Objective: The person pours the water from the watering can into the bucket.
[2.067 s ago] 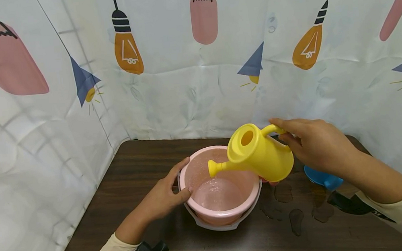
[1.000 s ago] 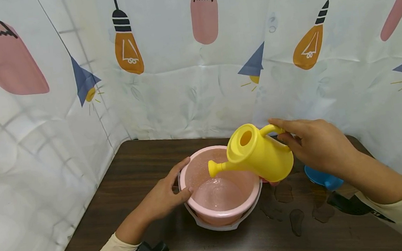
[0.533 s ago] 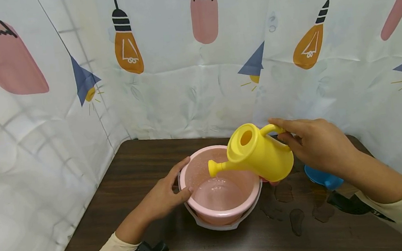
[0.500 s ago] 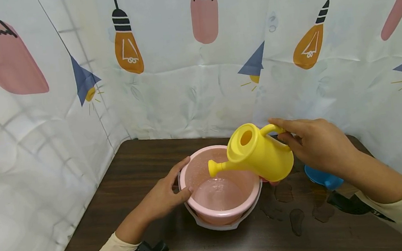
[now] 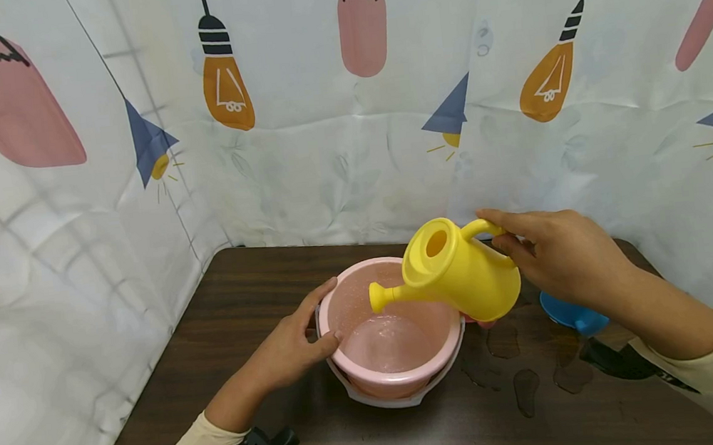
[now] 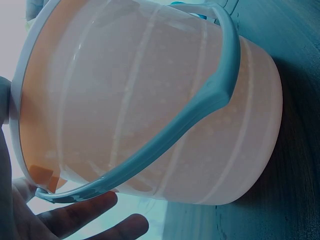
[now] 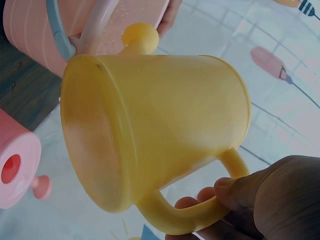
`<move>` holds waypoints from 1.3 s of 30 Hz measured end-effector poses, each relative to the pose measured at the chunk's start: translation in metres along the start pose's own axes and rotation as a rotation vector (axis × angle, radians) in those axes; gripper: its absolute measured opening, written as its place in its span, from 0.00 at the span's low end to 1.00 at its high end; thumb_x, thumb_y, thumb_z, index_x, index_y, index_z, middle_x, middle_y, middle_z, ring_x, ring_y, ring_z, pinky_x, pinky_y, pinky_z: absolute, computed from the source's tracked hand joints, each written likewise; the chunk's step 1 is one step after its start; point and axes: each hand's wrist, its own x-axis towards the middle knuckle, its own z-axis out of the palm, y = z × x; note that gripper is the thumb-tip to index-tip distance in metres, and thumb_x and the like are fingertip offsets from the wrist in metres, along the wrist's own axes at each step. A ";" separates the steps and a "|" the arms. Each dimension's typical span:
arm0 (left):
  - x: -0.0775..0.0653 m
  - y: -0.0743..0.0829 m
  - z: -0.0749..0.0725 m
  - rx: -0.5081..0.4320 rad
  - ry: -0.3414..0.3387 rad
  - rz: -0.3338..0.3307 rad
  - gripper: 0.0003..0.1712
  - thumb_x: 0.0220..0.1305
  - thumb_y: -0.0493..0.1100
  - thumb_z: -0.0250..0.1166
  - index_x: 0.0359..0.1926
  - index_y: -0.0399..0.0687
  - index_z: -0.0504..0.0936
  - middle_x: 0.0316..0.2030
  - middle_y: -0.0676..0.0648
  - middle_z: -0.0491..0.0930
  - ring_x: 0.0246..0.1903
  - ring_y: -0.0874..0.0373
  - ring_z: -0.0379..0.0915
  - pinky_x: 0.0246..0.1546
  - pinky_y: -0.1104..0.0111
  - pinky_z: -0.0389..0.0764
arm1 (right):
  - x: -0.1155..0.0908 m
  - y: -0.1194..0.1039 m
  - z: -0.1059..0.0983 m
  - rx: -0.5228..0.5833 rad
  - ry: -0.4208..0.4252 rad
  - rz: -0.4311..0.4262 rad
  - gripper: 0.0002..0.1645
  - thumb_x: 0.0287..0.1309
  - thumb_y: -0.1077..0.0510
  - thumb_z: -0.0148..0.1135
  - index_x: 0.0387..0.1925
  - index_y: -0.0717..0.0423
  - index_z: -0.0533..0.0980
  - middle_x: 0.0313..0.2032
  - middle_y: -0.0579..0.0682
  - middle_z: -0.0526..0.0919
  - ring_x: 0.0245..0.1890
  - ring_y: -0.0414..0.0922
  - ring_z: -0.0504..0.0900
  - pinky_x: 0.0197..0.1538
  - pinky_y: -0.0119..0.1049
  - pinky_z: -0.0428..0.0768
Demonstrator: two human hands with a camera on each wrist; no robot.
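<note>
Steadying hand: the left hand held the pink bucket by its left rim, thumb and index finger set wide apart.
Bucket: upright on the dark wood-grain table, its pale handle lowered around the front; water glinted inside.
Yellow watering can: tilted, its spout hung over the bucket's opening, clear of the water.
Pouring hand: the right hand gripped the can by its handle, fingers closely wrapped.
Change: both hands, can and bucket had kept their places; only the glints had shifted, which suggested that pouring was under way.
Table: puddles lay right of the bucket, near a blue object partly hidden by the right forearm.
Room: white cloth printed with bulbs and lamps hung behind and at left.
</note>
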 end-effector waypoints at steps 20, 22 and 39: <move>0.000 0.001 0.000 0.000 0.004 -0.002 0.46 0.67 0.53 0.64 0.81 0.67 0.53 0.68 0.37 0.70 0.58 0.46 0.77 0.54 0.50 0.78 | 0.000 0.000 0.000 -0.002 0.014 -0.011 0.31 0.58 0.65 0.73 0.64 0.54 0.80 0.27 0.43 0.83 0.14 0.35 0.58 0.19 0.34 0.63; 0.000 0.001 0.000 -0.002 0.004 0.000 0.46 0.67 0.53 0.64 0.81 0.67 0.53 0.68 0.37 0.70 0.58 0.46 0.77 0.54 0.50 0.78 | 0.000 0.000 0.000 -0.002 0.015 -0.011 0.31 0.58 0.65 0.73 0.64 0.54 0.80 0.27 0.43 0.83 0.14 0.35 0.58 0.19 0.34 0.63; -0.001 0.001 0.000 -0.001 0.002 -0.006 0.46 0.67 0.55 0.64 0.80 0.68 0.53 0.68 0.37 0.70 0.58 0.46 0.77 0.54 0.49 0.78 | 0.000 0.000 0.001 -0.005 0.015 -0.009 0.31 0.57 0.66 0.73 0.63 0.55 0.80 0.29 0.46 0.85 0.14 0.36 0.57 0.19 0.34 0.62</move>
